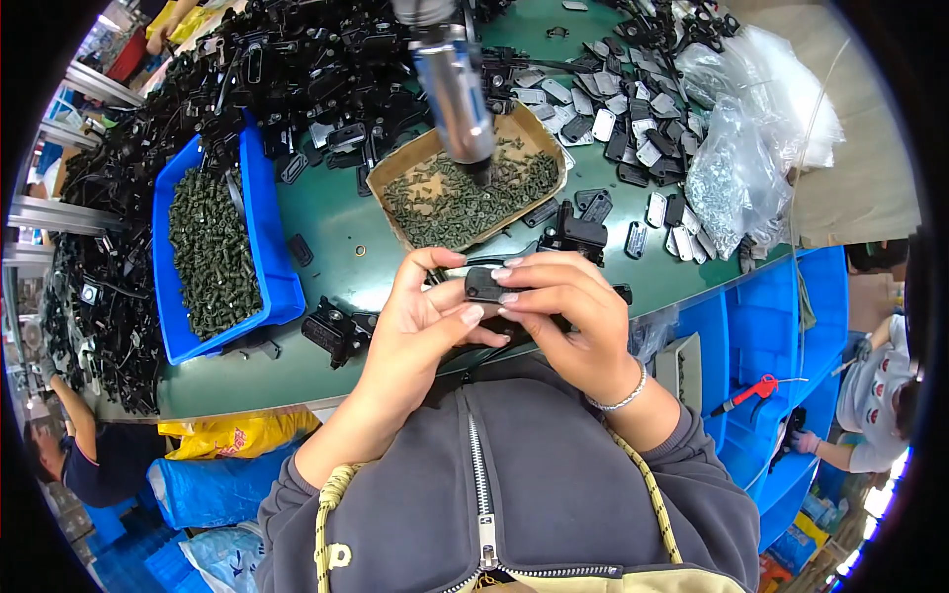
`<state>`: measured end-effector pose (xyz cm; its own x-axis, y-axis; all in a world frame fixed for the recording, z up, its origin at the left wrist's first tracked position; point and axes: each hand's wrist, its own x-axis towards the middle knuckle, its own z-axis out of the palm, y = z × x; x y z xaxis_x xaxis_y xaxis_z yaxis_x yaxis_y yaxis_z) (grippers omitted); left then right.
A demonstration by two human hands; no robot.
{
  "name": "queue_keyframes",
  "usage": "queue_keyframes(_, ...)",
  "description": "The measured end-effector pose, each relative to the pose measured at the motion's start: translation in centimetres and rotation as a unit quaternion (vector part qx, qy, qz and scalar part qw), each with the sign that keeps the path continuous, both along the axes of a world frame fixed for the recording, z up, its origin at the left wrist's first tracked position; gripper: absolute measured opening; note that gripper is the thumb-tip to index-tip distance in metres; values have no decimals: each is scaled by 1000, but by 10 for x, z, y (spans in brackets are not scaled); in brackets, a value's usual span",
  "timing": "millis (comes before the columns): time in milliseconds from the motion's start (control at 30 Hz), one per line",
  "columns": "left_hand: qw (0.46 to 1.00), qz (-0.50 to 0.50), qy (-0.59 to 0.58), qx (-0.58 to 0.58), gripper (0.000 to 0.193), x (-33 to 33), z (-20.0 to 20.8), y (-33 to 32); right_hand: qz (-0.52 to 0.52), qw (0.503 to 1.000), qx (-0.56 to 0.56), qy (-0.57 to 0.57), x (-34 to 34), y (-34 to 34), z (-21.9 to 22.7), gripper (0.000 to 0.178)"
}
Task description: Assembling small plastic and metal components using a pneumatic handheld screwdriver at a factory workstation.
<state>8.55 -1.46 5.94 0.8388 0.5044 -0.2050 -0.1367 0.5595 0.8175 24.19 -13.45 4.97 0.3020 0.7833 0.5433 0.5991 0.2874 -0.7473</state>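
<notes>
In front of my chest, my right hand [576, 311] pinches a small black rectangular cover [486, 285] between thumb and fingertips. My left hand [425, 314] curls beside it around a black lever assembly, mostly hidden by my fingers; its index finger points up and its thumb lies near the cover. Just beyond my hands, a shallow cardboard tray [384, 210] holds loose dark green screws [450, 212]. Over that tray hangs an electric screwdriver [457, 94], tip down. A black assembly with a rectangular top [581, 232] lies right of the tray.
At left, a blue bin [280, 259] holds more screws. Black assemblies [336, 59] pile up along the far left; loose covers [603, 124] and clear plastic bags [732, 183] occupy the right. Blue crates [761, 316] with a red air gun [756, 390] stand beside the table. Other people work at both sides.
</notes>
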Motion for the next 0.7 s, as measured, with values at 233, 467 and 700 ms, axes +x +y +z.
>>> queue_keyframes(233,999,-36,35,-4,33,9,1,-3,-31,999,-29,-5,4,-8,14,15)
queue_keyframes(467,899,-100,84,417,36,54,16,-15,-119,963,-151,190,40,-43,14,11)
queue_keyframes(700,761,-109,76,635,24,83,8,8,-101,880,-353,300,82,-77,5,9)
